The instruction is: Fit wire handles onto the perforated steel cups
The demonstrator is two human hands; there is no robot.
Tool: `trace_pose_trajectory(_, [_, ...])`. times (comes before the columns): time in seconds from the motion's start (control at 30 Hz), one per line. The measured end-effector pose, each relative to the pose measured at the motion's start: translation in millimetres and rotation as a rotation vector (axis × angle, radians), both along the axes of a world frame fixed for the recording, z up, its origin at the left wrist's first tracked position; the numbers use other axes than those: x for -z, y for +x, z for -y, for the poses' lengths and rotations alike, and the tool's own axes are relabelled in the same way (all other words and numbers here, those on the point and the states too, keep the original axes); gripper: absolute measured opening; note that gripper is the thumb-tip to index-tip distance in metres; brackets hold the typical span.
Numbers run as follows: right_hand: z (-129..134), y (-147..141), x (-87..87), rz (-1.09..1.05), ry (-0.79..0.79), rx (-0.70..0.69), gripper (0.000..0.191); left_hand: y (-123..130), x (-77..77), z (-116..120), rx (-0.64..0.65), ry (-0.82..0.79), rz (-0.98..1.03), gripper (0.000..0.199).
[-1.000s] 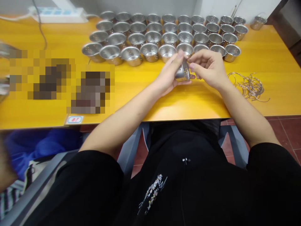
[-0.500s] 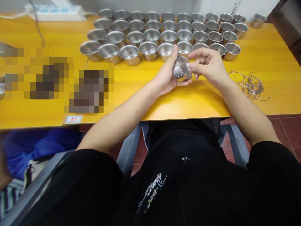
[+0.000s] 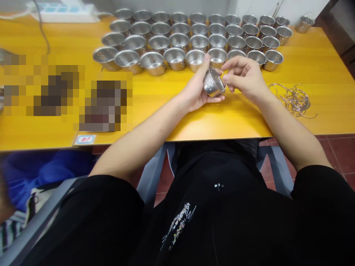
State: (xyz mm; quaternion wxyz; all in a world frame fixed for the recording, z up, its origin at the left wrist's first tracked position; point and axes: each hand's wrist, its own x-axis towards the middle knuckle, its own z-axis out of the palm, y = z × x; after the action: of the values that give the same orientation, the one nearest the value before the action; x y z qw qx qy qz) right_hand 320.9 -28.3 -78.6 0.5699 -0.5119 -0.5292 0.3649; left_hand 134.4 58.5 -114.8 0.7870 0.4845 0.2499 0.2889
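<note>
My left hand (image 3: 198,88) is wrapped round a small perforated metal cup (image 3: 213,84), which is tilted with its mouth towards the right. A thin wire handle (image 3: 225,85) shows at the cup's rim. At that rim, my right hand (image 3: 240,75) pinches the wire between thumb and index finger. Several similar metal cups (image 3: 153,63) stand in rows behind my hands. To the right of my right forearm lies a tangled pile of curved wires (image 3: 298,99) on the yellow table (image 3: 199,123).
One cup with a raised wire handle (image 3: 305,24) stands at the far right corner. A white power strip (image 3: 66,13) lies at the back left. Blurred-out dark objects (image 3: 104,105) and a small label (image 3: 85,139) are on the left. Blue clothing of another person (image 3: 52,170) shows below.
The held cup has turned slightly in my left hand, and the wire at its rim shows more clearly. Both hands stay nearly in place.
</note>
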Motion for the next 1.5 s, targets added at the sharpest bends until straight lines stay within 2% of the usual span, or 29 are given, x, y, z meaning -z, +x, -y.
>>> trace_pose_trajectory(0.13, [-2.3, 2.5, 0.9, -0.021, 0.033, -0.012, 0.046, -4.5, -3.8, -0.1, 0.045, 0.04, 0.027, 0.085])
trace_pose_trajectory(0.3, [-2.4, 4.4, 0.2, 0.005, 0.004, 0.055, 0.044, -8.7, -5.1, -2.2, 0.062, 0.111, 0.019, 0.079])
trace_pose_trajectory(0.53, [-4.0, 9.8, 6.9, -0.074, 0.096, -0.113, 0.046, -6.0, -2.6, -3.0, 0.003, 0.16, -0.04, 0.077])
trace_pose_trajectory(0.73, [-1.6, 12.0, 7.9, -0.114, -0.006, -0.143, 0.062, -7.7, -0.6, -4.6, -0.003, 0.16, -0.018, 0.073])
trace_pose_trajectory(0.9, [-0.4, 8.5, 7.4, -0.099, -0.136, -0.166, 0.062, -8.1, -2.1, -3.3, -0.006, 0.149, -0.007, 0.066])
trace_pose_trajectory(1.1, [-1.2, 4.6, 6.5, -0.206, -0.216, -0.187, 0.065, -9.1, -2.8, -4.6, 0.027, 0.136, -0.016, 0.062])
trace_pose_trajectory(1.2, [0.8, 1.6, 5.9, -0.247, -0.246, -0.175, 0.061, -9.4, -4.1, -3.2, -0.018, 0.128, -0.03, 0.063])
trace_pose_trajectory(1.5, [2.0, 0.6, 18.7, -0.288, -0.265, -0.147, 0.057, -13.6, -5.9, 1.1, 0.025, 0.098, -0.042, 0.071])
